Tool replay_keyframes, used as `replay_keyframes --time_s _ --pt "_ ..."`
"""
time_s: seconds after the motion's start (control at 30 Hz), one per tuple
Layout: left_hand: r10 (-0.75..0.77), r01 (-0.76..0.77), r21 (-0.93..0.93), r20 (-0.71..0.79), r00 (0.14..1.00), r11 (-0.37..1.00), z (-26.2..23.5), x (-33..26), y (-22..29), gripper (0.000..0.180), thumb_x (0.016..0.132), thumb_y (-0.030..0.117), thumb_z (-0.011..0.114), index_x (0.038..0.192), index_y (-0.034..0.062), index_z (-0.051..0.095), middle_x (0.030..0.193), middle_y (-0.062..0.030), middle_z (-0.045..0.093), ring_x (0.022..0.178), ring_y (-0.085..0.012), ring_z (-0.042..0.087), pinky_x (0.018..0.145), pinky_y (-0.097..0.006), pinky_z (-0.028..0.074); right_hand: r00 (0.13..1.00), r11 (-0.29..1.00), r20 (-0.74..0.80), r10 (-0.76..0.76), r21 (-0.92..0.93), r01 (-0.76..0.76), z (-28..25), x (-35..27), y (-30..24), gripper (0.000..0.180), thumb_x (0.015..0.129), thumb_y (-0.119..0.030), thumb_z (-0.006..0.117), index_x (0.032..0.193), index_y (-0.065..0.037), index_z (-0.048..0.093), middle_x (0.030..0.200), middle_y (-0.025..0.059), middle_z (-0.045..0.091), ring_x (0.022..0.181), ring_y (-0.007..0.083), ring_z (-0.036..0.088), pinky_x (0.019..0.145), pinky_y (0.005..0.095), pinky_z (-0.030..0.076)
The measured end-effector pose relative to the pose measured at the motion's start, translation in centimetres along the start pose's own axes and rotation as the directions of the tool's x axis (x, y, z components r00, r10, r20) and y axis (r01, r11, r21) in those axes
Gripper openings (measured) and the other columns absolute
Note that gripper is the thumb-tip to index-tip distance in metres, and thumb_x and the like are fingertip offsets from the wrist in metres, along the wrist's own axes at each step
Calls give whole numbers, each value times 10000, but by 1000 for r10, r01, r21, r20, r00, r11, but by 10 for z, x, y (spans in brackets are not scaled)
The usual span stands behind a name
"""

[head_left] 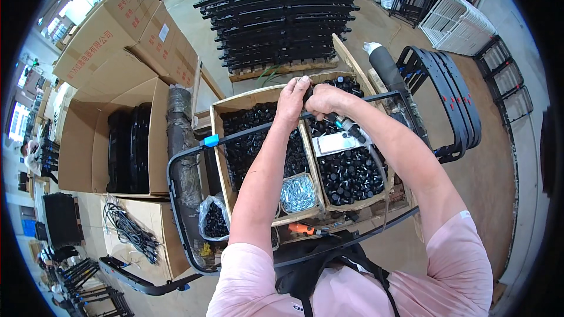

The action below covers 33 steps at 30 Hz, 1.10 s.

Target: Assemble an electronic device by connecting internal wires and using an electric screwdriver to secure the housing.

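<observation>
Two long bars of the black frame (241, 133) run across my view, the near one just before the wooden crate (249, 98), the far one over it, presumably so the crate helps bear it. Near me lies an orange driver (302, 229); beyond it, a small tray holds screws (298, 192), likely to separate them from the black knobs (350, 179). A white box (338, 144) sits farther in, with a black tool (348, 127) slanting beside it.

My left hand (291, 101) reaches forward, fingers curled; my right hand (325, 100) turns inward, knuckles folded. They meet around a dark piece (307, 97) above the crate's far part; I can't tell whether either grips it.

Farther off, stacked frames (285, 23) stand on a pallet (282, 71).
</observation>
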<state>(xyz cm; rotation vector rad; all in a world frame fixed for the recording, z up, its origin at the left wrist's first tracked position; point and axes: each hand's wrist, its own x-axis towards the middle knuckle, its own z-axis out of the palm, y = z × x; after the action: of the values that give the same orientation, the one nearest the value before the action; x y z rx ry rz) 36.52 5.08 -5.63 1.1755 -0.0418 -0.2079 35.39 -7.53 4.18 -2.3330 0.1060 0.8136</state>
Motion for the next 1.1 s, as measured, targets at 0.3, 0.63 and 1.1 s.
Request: replay_keyframes --time_s 0.3,0.63,1.1 --pt "12 -11 -16 28 1000 1000 1 0 7 342 1055 368 628 1081 37 709 991 -37 680 913 -139 595 842 -319 495 996 994 -36 -87 -64 85 -6 -2 -4 163 686 -105 669 710 52 704 743 177 736 656 247 726 610 360 556" --pt "38 -37 -12 40 998 999 22 -15 39 318 1051 353 642 1058 42 709 959 -17 678 902 -115 593 832 -306 496 963 932 -219 -159 -354 73 -15 -37 -13 303 756 -223 678 932 0 786 961 192 789 891 293 770 800 406 588" --pt "-193 330 -129 596 780 935 89 -278 -24 426 1069 384 670 1284 25 596 1108 -15 618 1025 -101 544 929 -287 479 993 897 -87 85 -427 -114 85 -307 96 450 822 -357 639 814 84 726 787 286 711 807 449 732 776 516 582"
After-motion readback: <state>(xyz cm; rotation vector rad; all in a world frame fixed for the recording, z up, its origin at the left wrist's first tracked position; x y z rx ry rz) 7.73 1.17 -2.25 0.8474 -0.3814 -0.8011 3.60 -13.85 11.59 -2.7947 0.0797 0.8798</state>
